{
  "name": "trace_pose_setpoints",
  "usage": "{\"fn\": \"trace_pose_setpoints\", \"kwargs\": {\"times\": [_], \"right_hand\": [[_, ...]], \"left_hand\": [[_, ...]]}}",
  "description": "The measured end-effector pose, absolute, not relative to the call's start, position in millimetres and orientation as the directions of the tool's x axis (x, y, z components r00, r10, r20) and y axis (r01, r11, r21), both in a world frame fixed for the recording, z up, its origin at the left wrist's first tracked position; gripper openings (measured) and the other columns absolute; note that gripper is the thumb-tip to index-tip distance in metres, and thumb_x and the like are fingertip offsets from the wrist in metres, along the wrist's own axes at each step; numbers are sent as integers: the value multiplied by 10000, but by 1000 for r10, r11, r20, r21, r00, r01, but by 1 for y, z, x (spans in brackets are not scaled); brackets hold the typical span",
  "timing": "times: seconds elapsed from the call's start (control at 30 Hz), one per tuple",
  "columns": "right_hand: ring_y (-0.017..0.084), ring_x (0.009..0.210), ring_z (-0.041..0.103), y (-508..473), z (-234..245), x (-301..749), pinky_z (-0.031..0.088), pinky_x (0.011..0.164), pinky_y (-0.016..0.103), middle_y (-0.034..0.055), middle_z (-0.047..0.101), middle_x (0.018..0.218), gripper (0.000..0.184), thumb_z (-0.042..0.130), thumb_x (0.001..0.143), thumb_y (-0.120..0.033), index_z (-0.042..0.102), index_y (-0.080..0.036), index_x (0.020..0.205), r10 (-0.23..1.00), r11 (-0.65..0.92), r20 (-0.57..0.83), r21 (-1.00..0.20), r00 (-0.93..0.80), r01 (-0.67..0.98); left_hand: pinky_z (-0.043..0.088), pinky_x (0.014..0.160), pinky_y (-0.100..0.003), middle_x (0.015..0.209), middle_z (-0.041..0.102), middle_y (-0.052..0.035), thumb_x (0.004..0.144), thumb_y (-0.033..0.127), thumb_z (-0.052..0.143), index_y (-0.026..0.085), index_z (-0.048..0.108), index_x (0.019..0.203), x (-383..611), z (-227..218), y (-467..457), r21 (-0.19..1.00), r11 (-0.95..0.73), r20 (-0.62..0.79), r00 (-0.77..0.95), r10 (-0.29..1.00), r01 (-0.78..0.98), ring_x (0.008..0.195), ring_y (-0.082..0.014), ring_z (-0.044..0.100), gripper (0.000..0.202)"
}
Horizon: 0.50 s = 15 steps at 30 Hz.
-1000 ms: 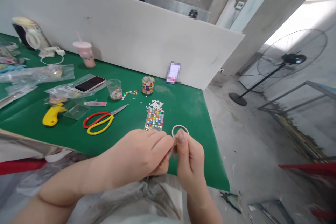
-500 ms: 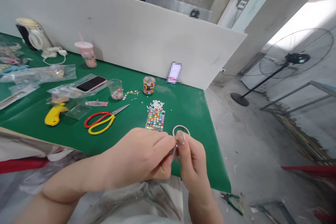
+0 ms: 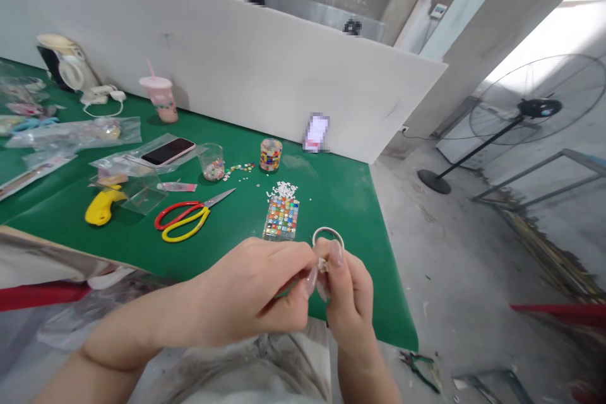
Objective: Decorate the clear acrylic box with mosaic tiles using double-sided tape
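My left hand (image 3: 258,287) and my right hand (image 3: 348,293) meet over the front edge of the green table (image 3: 341,196). Both pinch a tiny pale piece (image 3: 324,264) between fingertips; I cannot make out what it is. A white ring of tape (image 3: 327,235) lies on the table just beyond my right fingers. A rectangle covered with coloured mosaic tiles (image 3: 282,217) lies beyond my left hand, with loose white bits (image 3: 283,189) behind it.
Red and yellow scissors (image 3: 185,219), a yellow cutter (image 3: 101,207), a phone (image 3: 167,151), a small clear cup (image 3: 211,161), a mosaic-covered jar (image 3: 270,154) and a pink drink cup (image 3: 160,99) sit on the table. A white partition (image 3: 237,57) backs it. A standing fan (image 3: 530,107) is right.
My hands have stayed together at the table's edge; the fingertips shifted slightly and now show the pale piece between them. The view drifted a little.
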State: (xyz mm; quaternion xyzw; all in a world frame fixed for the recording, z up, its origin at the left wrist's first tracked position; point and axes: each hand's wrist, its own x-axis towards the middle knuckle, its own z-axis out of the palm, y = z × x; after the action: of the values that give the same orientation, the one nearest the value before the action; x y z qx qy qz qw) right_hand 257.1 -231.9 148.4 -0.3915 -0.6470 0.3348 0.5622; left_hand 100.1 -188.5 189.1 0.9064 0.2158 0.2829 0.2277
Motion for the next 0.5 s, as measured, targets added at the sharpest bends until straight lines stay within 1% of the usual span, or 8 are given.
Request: {"fn": "trace_pose_setpoints", "kwargs": {"times": [0.13, 0.23, 0.37, 0.5], "right_hand": [[79, 504, 325, -231, 150, 259, 273, 478, 217, -64, 336, 583, 353, 320, 1038, -239, 389, -208, 693, 878, 479, 472, -861, -82, 171], [83, 511, 346, -230, 154, 261, 279, 494, 227, -63, 349, 583, 342, 316, 1035, -213, 384, -211, 699, 863, 505, 489, -834, -125, 224], [88, 534, 365, -228, 154, 263, 274, 509, 242, -56, 364, 621, 298, 333, 1022, -189, 365, -218, 727, 822, 566, 545, -755, -164, 332], [100, 566, 384, -228, 148, 265, 265, 532, 266, -45, 382, 646, 257, 357, 1003, -179, 386, -216, 750, 779, 611, 602, -669, -172, 424]], "left_hand": [[286, 448, -187, 570, 485, 68, 776, 73, 389, 164, 503, 684, 99, 191, -189, 565, -771, 369, 746, 554, 294, 477, -58, 378, 173], [299, 469, -185, 586, 496, 66, 818, 86, 375, 172, 495, 701, 98, 193, -188, 602, -736, 299, 767, 567, 309, 497, -64, 389, 189], [290, 472, -170, 589, 460, 83, 811, 91, 409, 184, 443, 694, 96, 196, -187, 648, -689, 225, 782, 581, 325, 503, -57, 360, 153], [258, 468, -185, 571, 421, 87, 831, 127, 429, 183, 416, 673, 97, 196, -186, 637, -685, 217, 770, 600, 355, 499, -58, 333, 168]]}}
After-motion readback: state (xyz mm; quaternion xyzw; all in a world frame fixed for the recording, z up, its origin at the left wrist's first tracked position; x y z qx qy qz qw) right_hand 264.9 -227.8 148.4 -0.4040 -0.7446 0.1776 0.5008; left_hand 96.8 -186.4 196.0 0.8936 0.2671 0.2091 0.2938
